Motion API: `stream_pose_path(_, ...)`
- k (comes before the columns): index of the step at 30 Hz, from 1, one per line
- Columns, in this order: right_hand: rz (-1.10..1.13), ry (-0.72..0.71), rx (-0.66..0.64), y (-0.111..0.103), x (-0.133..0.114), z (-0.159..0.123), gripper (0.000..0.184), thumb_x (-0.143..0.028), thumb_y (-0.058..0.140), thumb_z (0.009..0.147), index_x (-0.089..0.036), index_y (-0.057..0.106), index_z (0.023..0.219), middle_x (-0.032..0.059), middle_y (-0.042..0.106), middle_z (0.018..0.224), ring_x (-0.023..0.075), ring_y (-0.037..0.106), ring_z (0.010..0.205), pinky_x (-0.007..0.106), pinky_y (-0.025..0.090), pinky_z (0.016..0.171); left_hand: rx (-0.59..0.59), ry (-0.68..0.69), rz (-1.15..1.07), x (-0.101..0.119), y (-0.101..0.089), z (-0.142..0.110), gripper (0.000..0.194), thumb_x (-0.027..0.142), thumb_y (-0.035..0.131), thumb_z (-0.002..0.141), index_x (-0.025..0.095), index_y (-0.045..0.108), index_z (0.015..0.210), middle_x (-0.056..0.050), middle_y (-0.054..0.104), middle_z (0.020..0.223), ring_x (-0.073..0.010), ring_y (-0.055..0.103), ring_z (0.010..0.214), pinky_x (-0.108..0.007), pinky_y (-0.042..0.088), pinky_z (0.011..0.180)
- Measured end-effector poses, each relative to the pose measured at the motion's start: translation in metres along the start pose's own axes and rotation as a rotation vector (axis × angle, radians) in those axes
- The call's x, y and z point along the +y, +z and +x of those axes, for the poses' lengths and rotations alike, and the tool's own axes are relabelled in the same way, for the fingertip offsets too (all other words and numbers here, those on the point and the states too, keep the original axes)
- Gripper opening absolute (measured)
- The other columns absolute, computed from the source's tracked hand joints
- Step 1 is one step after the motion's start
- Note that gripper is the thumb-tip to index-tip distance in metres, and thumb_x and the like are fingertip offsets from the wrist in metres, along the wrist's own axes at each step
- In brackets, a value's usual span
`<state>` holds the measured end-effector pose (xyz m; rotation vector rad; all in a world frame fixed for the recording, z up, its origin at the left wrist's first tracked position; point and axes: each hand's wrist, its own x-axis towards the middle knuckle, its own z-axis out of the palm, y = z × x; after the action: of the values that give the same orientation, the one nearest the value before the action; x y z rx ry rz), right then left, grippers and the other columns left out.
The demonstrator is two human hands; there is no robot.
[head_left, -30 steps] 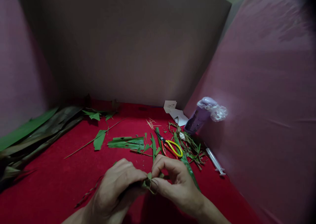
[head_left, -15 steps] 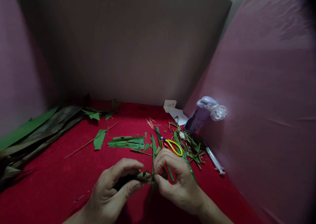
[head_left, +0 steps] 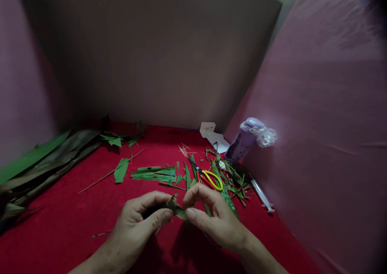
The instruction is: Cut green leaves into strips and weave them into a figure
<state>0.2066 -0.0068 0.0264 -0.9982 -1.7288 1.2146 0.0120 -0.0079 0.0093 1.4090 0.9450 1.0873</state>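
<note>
My left hand (head_left: 140, 221) is closed on a folded, dull green piece of leaf (head_left: 176, 208), pinching it between thumb and fingers. From the right, my right hand (head_left: 214, 217) grips the other end of that leaf between thumb and forefinger. Just beyond the right hand lie scissors (head_left: 208, 178) with yellow and red handles, blades pointing away to the left. Cut green leaf strips (head_left: 155, 174) lie side by side past the left hand. Part of the held leaf is hidden by my fingers.
Several toothpicks (head_left: 184, 150) lie behind the scissors. To the right are a heap of leaf scraps (head_left: 237, 182), a syringe (head_left: 262, 195) and a purple cup (head_left: 242, 143) topped with clear plastic. Long leaves (head_left: 45, 157) line the left side. Panels enclose the red cloth (head_left: 81, 221).
The held leaf has turned, its folded end now pointing up between my hands. The long green strip that stood upright at my right fingers no longer shows there.
</note>
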Motion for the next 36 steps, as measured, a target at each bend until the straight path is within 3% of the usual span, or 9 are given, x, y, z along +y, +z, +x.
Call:
stream_pose_path(4,-0.071,0.02,0.001,0.005,-0.003,0.001,0.012,-0.025,0.055,0.085,-0.016,0.06,0.08,-0.0003,0.058,0.071,0.0114,0.052,0.066,0.024,0.042,0.063,-0.027,-0.013,-0.022,0.004,0.001,0.002,0.006,0.022,0.066,0.075,0.021,0.072,0.077,0.003,0.065,0.063,-0.011,0.055,0.058,-0.018,0.046,0.055)
stream_pose_path(9,-0.238,-0.019,0.01,0.006,-0.002,0.0,0.014,-0.018,0.054,0.083,-0.016,0.058,0.069,-0.0014,0.056,0.067,0.0112,0.05,0.065,0.025,0.04,0.065,-0.007,-0.05,-0.054,-0.002,0.002,0.002,0.012,0.022,0.069,0.073,0.022,0.073,0.084,0.001,0.068,0.069,-0.0122,0.057,0.061,-0.019,0.046,0.055)
stream_pose_path(16,-0.274,-0.102,0.047,0.007,0.004,0.001,0.014,-0.01,0.055,0.075,-0.017,0.057,0.063,-0.0027,0.052,0.063,0.0114,0.047,0.063,0.024,0.036,0.061,0.025,-0.108,-0.145,-0.007,0.005,0.001,0.019,0.021,0.071,0.07,0.026,0.074,0.088,0.002,0.072,0.073,-0.0101,0.057,0.058,-0.017,0.046,0.053)
stream_pose_path(22,-0.142,-0.05,0.09,0.006,0.007,0.003,0.014,-0.009,0.055,0.069,-0.017,0.058,0.058,-0.0018,0.054,0.06,0.0123,0.048,0.062,0.024,0.038,0.061,0.053,-0.143,-0.124,-0.008,0.003,0.002,0.017,0.024,0.072,0.069,0.021,0.075,0.085,0.0,0.071,0.068,-0.0112,0.055,0.056,-0.019,0.045,0.051)
stream_pose_path(28,0.075,0.128,0.011,0.004,0.005,0.003,0.03,-0.033,0.053,0.085,-0.015,0.053,0.061,-0.0041,0.045,0.056,0.008,0.039,0.053,0.021,0.034,0.053,0.039,-0.178,-0.191,-0.002,-0.001,0.006,0.016,0.025,0.074,0.067,0.02,0.075,0.082,0.0,0.069,0.067,-0.01,0.053,0.057,-0.018,0.043,0.054)
stream_pose_path(36,0.278,0.227,-0.035,0.007,0.008,0.005,0.031,-0.044,0.062,0.079,-0.015,0.053,0.07,-0.004,0.051,0.057,0.0063,0.041,0.047,0.02,0.032,0.047,-0.026,-0.173,-0.208,-0.001,0.004,0.006,0.014,0.024,0.073,0.069,0.021,0.075,0.082,0.0,0.071,0.069,-0.01,0.055,0.057,-0.017,0.043,0.054)
